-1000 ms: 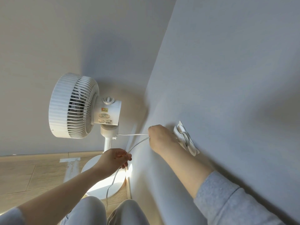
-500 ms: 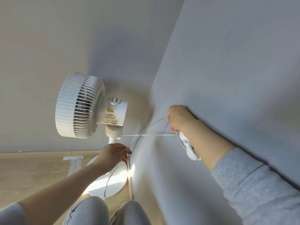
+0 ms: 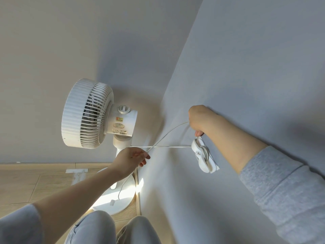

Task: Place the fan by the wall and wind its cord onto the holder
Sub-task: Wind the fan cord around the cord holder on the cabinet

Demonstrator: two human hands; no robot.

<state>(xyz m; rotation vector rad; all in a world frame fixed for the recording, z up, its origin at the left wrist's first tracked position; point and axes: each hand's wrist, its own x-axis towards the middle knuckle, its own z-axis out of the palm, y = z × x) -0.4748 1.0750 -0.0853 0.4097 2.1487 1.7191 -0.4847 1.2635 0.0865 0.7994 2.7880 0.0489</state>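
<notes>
A white pedestal fan (image 3: 91, 115) stands on its round base (image 3: 121, 196) in the corner, close to both walls. Its thin white cord (image 3: 168, 133) runs from the fan's neck across to a white cord holder (image 3: 202, 155) stuck on the right wall, where a few turns wrap its middle. My right hand (image 3: 198, 119) grips the cord just above the holder. My left hand (image 3: 131, 160) pinches the cord lower down, in front of the fan's pole. Below that hand the loose end hangs toward the base.
Grey wall (image 3: 246, 67) fills the right side and a lighter wall (image 3: 44, 50) stands behind the fan. Wooden floor (image 3: 26, 184) with a skirting strip lies at the lower left. My knees (image 3: 112, 229) in light trousers are at the bottom edge.
My right hand has gone from beside the holder up above it, carrying the cord round the holder's top. The view has shifted slightly right. My left hand keeps its hold on the cord.
</notes>
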